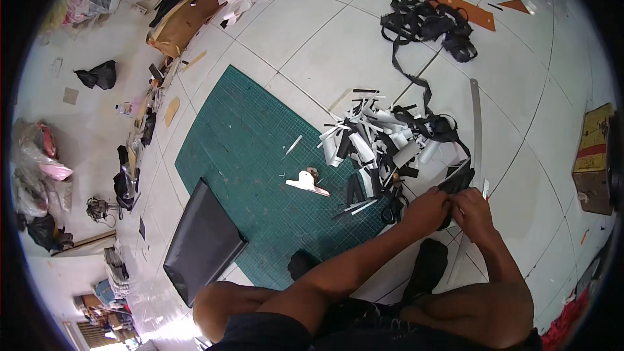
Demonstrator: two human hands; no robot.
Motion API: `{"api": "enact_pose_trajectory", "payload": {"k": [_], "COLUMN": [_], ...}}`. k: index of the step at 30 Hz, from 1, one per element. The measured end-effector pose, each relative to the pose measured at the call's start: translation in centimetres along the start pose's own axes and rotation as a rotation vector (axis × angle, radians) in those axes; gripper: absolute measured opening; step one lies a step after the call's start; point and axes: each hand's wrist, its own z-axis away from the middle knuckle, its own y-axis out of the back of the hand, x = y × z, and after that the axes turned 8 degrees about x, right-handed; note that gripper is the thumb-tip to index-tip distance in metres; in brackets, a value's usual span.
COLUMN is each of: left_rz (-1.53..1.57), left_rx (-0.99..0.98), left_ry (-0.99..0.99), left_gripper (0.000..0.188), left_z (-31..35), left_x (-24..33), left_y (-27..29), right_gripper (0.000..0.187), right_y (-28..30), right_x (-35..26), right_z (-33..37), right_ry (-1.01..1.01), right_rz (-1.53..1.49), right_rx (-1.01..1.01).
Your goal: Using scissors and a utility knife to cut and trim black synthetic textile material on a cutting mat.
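My left hand [430,210] and my right hand [472,214] meet at the right of the cutting mat. Both have fingers closed on a piece of black sheet material [458,181], whose lower part shows beneath them. A small white and reddish item [485,188] pokes up beside my right hand; its kind is unclear. Left of the hands lies a heap of white and black offcut strips [374,140]. Scissors with black handles [394,210] rest by the heap's lower edge. A black strap [422,84] trails down toward my hands from a tangled black bundle [426,23].
A green cutting mat [240,123] covers the floor ahead, bearing a bulldog clip [308,183] and a white pen-like stick [294,145]. Folded black sheeting [203,244] overlaps its left edge. A long metal ruler [477,117] lies right; a yellow box [594,159] stands farther right.
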Motion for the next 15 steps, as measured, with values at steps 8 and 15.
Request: {"api": "enact_pose_trajectory", "payload": {"k": [8,15], "left_rz": [0.164,0.377], "left_rx": [0.066,-0.04], "left_ry": [-0.033,-0.111], "left_gripper": [0.017,0.017], "left_z": [0.2,-1.1], "left_x": [-0.7,-2.5], "left_y": [-1.3,-0.5], "right_gripper": [0.022,0.017], "right_y": [0.1,0.3], "right_x": [-1.3,-0.2], "right_z": [0.5,1.9], "right_ry": [-0.414,-0.358], "right_rz": [-0.057,-0.149], "right_rx": [0.028,-0.051]}}
